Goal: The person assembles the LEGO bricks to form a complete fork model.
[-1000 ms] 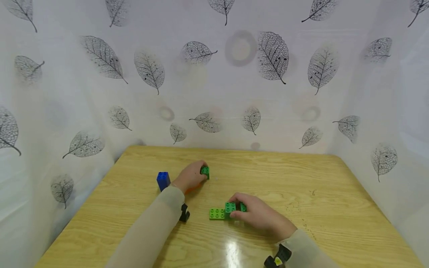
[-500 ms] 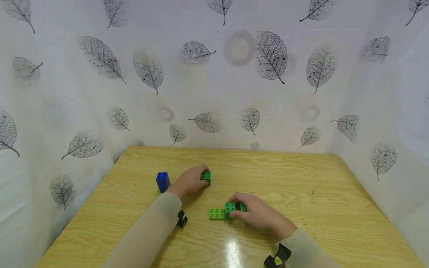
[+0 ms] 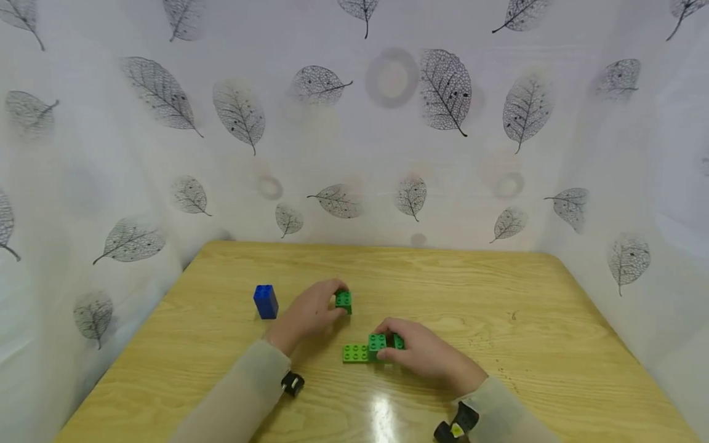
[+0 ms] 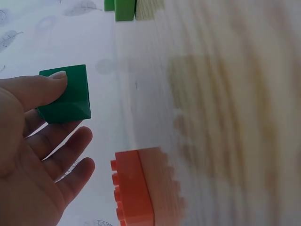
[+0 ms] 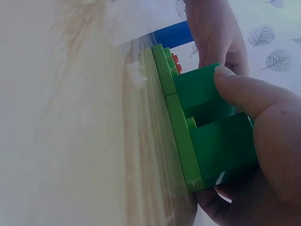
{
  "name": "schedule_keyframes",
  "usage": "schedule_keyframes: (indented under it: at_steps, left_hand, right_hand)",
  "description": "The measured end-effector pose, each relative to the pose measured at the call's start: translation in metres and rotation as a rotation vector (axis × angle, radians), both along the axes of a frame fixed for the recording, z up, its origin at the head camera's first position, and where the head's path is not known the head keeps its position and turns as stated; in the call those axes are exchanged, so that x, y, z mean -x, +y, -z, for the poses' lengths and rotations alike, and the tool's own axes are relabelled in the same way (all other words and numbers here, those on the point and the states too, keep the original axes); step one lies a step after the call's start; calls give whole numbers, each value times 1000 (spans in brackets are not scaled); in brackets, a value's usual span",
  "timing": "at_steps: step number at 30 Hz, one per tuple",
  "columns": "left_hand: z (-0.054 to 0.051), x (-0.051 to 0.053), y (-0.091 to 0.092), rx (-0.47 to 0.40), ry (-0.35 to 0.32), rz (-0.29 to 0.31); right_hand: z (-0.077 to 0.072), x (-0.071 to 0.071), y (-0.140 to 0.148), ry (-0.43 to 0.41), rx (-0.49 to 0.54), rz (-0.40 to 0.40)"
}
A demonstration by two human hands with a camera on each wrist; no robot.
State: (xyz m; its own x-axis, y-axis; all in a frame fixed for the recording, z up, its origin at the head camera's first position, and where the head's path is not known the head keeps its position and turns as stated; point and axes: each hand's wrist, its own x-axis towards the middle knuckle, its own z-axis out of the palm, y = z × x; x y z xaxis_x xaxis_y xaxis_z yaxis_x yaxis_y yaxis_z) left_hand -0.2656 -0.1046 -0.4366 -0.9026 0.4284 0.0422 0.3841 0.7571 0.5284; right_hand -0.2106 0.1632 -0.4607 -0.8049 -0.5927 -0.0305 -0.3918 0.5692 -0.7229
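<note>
At the near side, two beige sleeves reach in over the wood-grain desk (image 3: 554,344), each wrist bearing a black strap-on device (image 3: 292,383). Nearest to the person, right of the desk's middle line, the right hand (image 3: 423,351) grips a dark green square plastic block (image 3: 377,347), thumb on one face and fingers round the back. A second dark green plastic block (image 5: 223,146) sits under the same hand, a narrow gap between the two. Both are mounted on light green flat studded plastic plates (image 3: 355,353), laid end to end on the desk; the bare studded end points toward the desk's left edge. The first block appears to straddle the seam.

Farther in, the left hand (image 3: 307,317) pinches a loose green studded plastic block (image 3: 343,301) between thumb and fingers, clear of the desk, its remaining fingers spread loosely. Near that hand, an orange oblong plastic block (image 4: 134,188) rests on the desk; from my position the hand hides it.

Toward the desk's left edge, well apart from the plates, a tall blue plastic block (image 3: 266,302) stands upright. Beyond the far edge hangs a white leaf-printed sheet (image 3: 376,141).
</note>
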Motion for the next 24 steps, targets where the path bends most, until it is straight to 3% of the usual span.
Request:
schedule_keyframes:
  at_steps: [6, 12, 19, 24]
  left_hand:
    - [-5, -22, 0, -40, -3, 18]
    - [-6, -40, 1, -53, -70, 28]
    - [-6, -53, 3, -36, -188, 74]
    - [-4, -56, 4, -3, -194, 106]
  right_hand:
    - [0, -1, 0, -10, -3, 3]
    - [-1, 0, 1, 3, -1, 4]
    - [4, 0, 1, -1, -1, -11]
    - [3, 0, 1, -4, 2, -5]
